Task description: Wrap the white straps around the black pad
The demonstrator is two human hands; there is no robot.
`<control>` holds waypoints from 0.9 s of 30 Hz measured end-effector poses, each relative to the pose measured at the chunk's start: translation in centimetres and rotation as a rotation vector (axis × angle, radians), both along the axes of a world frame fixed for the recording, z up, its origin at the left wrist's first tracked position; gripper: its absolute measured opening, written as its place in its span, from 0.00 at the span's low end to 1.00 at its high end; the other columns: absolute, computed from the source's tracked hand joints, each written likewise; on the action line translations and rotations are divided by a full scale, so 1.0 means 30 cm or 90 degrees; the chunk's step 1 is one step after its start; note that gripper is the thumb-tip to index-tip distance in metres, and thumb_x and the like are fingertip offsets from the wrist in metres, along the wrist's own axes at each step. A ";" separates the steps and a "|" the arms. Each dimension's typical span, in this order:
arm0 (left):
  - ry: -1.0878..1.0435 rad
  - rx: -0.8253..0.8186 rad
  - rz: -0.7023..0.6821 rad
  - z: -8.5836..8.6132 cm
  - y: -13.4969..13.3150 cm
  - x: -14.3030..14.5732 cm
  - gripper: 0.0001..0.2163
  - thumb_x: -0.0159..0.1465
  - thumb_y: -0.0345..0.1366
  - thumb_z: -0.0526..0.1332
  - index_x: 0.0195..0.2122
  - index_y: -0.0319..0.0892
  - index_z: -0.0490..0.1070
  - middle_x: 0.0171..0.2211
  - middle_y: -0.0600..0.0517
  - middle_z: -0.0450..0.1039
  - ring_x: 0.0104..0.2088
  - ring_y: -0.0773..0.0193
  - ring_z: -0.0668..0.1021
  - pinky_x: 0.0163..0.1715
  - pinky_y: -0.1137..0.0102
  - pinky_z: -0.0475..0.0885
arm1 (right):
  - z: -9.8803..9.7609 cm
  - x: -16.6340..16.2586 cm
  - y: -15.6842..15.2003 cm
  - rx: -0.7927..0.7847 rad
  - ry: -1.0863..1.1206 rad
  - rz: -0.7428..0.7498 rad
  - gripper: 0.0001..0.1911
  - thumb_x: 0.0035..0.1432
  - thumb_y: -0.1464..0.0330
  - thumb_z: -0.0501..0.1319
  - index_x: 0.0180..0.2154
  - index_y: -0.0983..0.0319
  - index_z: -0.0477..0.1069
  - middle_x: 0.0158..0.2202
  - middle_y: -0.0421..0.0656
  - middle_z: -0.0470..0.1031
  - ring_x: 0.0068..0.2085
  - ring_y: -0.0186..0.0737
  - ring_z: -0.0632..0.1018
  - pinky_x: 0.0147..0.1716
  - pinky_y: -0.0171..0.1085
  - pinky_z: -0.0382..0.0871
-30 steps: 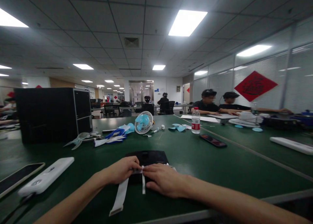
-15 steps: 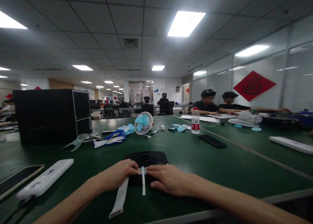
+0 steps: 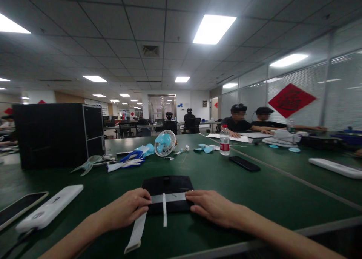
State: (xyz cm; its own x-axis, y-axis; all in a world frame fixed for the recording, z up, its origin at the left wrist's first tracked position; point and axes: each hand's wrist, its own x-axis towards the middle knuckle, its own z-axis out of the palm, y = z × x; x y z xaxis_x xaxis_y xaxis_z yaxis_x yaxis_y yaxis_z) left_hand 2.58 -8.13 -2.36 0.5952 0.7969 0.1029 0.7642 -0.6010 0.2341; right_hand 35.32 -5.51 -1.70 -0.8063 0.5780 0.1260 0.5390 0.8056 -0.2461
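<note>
A flat black panel (image 3: 178, 182) lies on the green table in front of me, with a silvery-grey strip of tape (image 3: 178, 197) running across it. Down over the tape and past the panel's near edge hangs a narrow white strip (image 3: 164, 215). My left hand (image 3: 128, 209) is at the panel's left edge, its fingers curled together at the tape's end; what they grip, if anything, is hidden. From under that hand a wider white ribbed strap (image 3: 137, 234) extends toward me. My right hand (image 3: 216, 207) lies with fingers stretched out over the tape's right end.
Beyond the panel are gloves (image 3: 128, 161), a small fan (image 3: 165, 142), light-blue fan blades (image 3: 204, 148), a bottle (image 3: 224, 142) and a black phone (image 3: 244, 163). A black case (image 3: 51, 136) stands left, behind a white device (image 3: 51, 208). Two people sit across at right.
My hands have moved apart along the tape, left toward its left end and right toward its right end, uncovering its middle. The view has shifted slightly.
</note>
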 end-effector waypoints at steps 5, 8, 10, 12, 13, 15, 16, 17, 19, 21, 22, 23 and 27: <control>-0.014 -0.005 0.016 -0.004 -0.013 -0.001 0.16 0.67 0.45 0.48 0.48 0.51 0.73 0.50 0.51 0.68 0.48 0.61 0.72 0.50 0.65 0.67 | -0.006 0.003 0.003 0.007 0.005 -0.004 0.26 0.65 0.56 0.47 0.58 0.61 0.65 0.60 0.48 0.64 0.58 0.46 0.68 0.58 0.44 0.59; -0.026 -0.009 0.019 -0.001 -0.020 0.004 0.16 0.67 0.45 0.48 0.47 0.50 0.73 0.49 0.51 0.69 0.47 0.61 0.72 0.50 0.65 0.67 | -0.009 0.006 0.004 0.003 0.007 -0.002 0.25 0.65 0.57 0.47 0.58 0.61 0.64 0.60 0.48 0.64 0.58 0.46 0.67 0.58 0.44 0.58; -0.033 -0.014 0.021 0.006 -0.024 0.008 0.16 0.67 0.45 0.48 0.47 0.50 0.74 0.49 0.51 0.69 0.47 0.61 0.72 0.49 0.65 0.68 | -0.012 0.010 0.006 -0.002 0.006 -0.005 0.25 0.65 0.57 0.47 0.58 0.61 0.64 0.60 0.48 0.63 0.58 0.46 0.67 0.58 0.45 0.58; -0.035 -0.017 0.025 0.012 -0.027 0.010 0.16 0.67 0.45 0.49 0.47 0.51 0.74 0.49 0.51 0.69 0.47 0.61 0.72 0.49 0.66 0.68 | -0.013 0.012 0.010 -0.006 0.007 -0.003 0.25 0.65 0.57 0.47 0.58 0.61 0.64 0.60 0.48 0.64 0.58 0.46 0.67 0.58 0.45 0.58; -0.036 -0.017 0.026 0.013 -0.028 0.009 0.16 0.67 0.45 0.49 0.47 0.51 0.74 0.49 0.52 0.69 0.47 0.61 0.72 0.49 0.66 0.68 | -0.012 0.013 0.013 -0.007 0.008 -0.001 0.26 0.65 0.56 0.47 0.58 0.61 0.64 0.60 0.48 0.64 0.58 0.47 0.67 0.58 0.46 0.58; -0.039 -0.020 0.024 0.012 -0.025 0.006 0.16 0.67 0.44 0.49 0.47 0.51 0.74 0.49 0.52 0.70 0.47 0.61 0.73 0.49 0.66 0.67 | -0.009 0.011 0.019 -0.013 0.010 0.002 0.25 0.65 0.57 0.48 0.58 0.61 0.65 0.59 0.48 0.65 0.58 0.46 0.67 0.58 0.45 0.58; -0.043 -0.021 0.024 0.010 -0.022 0.003 0.16 0.67 0.44 0.49 0.47 0.51 0.74 0.49 0.52 0.70 0.47 0.62 0.73 0.49 0.66 0.67 | -0.007 0.010 0.024 -0.016 0.015 0.002 0.24 0.65 0.57 0.48 0.57 0.61 0.66 0.58 0.48 0.66 0.57 0.46 0.68 0.57 0.45 0.59; -0.049 -0.021 0.027 0.006 -0.018 0.000 0.16 0.66 0.44 0.49 0.47 0.50 0.74 0.49 0.51 0.70 0.47 0.61 0.73 0.49 0.66 0.67 | -0.005 0.008 0.030 -0.019 0.022 0.000 0.24 0.65 0.57 0.49 0.55 0.61 0.67 0.57 0.48 0.68 0.56 0.45 0.69 0.56 0.44 0.60; -0.064 -0.022 0.039 -0.002 -0.009 -0.007 0.15 0.66 0.44 0.50 0.46 0.50 0.74 0.49 0.52 0.70 0.47 0.62 0.73 0.49 0.67 0.67 | -0.002 0.003 0.048 -0.012 0.045 -0.017 0.22 0.64 0.58 0.50 0.52 0.61 0.70 0.54 0.47 0.70 0.53 0.44 0.71 0.54 0.42 0.62; -0.080 -0.031 0.054 -0.006 0.000 -0.009 0.15 0.66 0.44 0.50 0.44 0.50 0.75 0.49 0.52 0.70 0.47 0.62 0.73 0.50 0.67 0.66 | 0.000 -0.005 0.078 0.010 0.064 -0.046 0.20 0.64 0.59 0.51 0.49 0.61 0.72 0.51 0.47 0.71 0.51 0.43 0.71 0.51 0.41 0.64; -0.088 -0.039 0.058 -0.006 0.003 -0.008 0.15 0.66 0.44 0.51 0.43 0.49 0.75 0.49 0.53 0.71 0.47 0.63 0.73 0.49 0.68 0.66 | 0.001 -0.012 0.097 0.023 0.066 -0.060 0.19 0.63 0.59 0.52 0.49 0.61 0.72 0.51 0.47 0.71 0.50 0.43 0.71 0.51 0.41 0.64; -0.096 -0.048 0.060 -0.004 0.007 -0.006 0.15 0.66 0.44 0.51 0.42 0.49 0.75 0.48 0.53 0.71 0.46 0.63 0.73 0.48 0.69 0.67 | 0.002 -0.022 0.118 0.035 0.063 -0.070 0.18 0.62 0.60 0.53 0.49 0.61 0.72 0.50 0.47 0.71 0.50 0.43 0.71 0.50 0.41 0.64; -0.115 -0.058 0.066 0.028 0.036 -0.001 0.15 0.65 0.45 0.51 0.39 0.47 0.76 0.46 0.53 0.72 0.44 0.63 0.74 0.46 0.70 0.68 | 0.018 -0.090 0.204 0.072 0.020 -0.067 0.18 0.58 0.65 0.58 0.49 0.64 0.72 0.48 0.49 0.72 0.48 0.44 0.72 0.48 0.41 0.66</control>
